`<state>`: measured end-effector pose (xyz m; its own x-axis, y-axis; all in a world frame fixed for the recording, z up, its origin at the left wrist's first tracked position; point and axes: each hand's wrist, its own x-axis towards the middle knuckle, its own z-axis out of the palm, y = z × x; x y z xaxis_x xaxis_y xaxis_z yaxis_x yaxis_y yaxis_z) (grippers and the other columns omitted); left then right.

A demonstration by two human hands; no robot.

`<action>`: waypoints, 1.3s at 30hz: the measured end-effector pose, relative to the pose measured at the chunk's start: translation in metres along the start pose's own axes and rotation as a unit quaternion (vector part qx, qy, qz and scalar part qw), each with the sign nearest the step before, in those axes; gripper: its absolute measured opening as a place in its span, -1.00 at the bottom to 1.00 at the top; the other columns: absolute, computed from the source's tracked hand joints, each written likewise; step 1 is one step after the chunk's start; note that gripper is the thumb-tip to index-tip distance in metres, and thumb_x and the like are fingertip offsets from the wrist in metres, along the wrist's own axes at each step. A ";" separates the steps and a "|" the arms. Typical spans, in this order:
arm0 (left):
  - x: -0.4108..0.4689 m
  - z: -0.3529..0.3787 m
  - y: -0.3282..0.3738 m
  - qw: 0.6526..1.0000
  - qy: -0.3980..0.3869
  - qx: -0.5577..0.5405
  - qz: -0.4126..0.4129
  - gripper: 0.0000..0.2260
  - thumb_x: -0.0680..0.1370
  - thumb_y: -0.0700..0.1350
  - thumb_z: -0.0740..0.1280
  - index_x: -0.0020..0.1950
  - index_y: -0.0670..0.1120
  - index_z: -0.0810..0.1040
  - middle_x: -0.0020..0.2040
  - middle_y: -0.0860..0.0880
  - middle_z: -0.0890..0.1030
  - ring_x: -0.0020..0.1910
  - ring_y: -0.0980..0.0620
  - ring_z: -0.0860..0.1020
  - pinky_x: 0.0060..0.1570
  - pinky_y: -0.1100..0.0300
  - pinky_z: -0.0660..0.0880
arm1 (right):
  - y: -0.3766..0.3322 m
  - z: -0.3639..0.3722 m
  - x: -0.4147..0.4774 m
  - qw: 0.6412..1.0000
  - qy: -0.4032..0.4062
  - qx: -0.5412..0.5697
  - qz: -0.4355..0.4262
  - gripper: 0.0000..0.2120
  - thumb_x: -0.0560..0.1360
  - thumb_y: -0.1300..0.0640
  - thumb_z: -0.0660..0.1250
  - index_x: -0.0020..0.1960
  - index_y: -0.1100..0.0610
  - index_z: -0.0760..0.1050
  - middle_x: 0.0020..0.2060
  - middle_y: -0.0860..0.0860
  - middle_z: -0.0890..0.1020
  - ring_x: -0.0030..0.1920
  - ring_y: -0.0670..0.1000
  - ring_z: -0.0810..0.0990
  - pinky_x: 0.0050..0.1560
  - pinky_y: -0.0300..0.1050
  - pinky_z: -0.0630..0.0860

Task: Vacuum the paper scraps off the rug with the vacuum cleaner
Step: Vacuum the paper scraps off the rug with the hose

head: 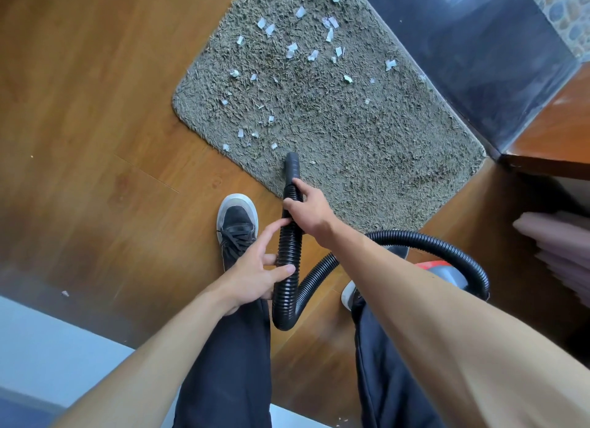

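Observation:
A shaggy grey-green rug [367, 134] lies on the wooden floor, with several white paper scraps [292, 49] scattered over its far and left parts. A black ribbed vacuum hose [287, 252] runs up to a smooth nozzle [293, 166] whose tip rests on the rug's near edge. My right hand [308, 212] is shut on the hose just behind the nozzle. My left hand [258, 268] cradles the hose lower down, fingers spread and loosely curled around it. The red and grey vacuum body [443, 269] sits behind my right arm, mostly hidden.
A dark glass-fronted cabinet [479, 60] borders the rug's right side, with a wooden ledge [549, 140] beside it. My feet in black shoes [238, 226] stand on the wooden floor [95, 108]. Folded pink cloth [562, 239] lies at the right. A stray scrap [64, 293] lies on the floor.

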<state>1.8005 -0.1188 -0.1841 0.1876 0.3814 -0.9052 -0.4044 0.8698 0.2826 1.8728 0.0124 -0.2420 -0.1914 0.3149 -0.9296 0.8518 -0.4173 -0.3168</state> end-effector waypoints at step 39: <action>-0.012 -0.041 0.001 0.998 -0.005 -0.055 0.001 -0.34 0.58 -0.27 0.36 0.34 0.46 0.24 0.14 -0.30 0.62 0.08 -0.27 0.64 0.04 -0.20 0.58 | -0.030 0.028 0.024 0.996 -0.075 0.040 0.016 -0.41 0.55 0.16 0.35 0.53 -0.05 0.24 0.11 0.07 0.57 -0.01 0.11 0.64 -0.18 0.04 0.65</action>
<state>1.7613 -0.1347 -0.1861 0.1954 0.3870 -0.9011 -0.5007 0.8294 0.2476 1.8293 0.0086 -0.2597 -0.2400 0.1714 -0.9555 0.8186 -0.4934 -0.2941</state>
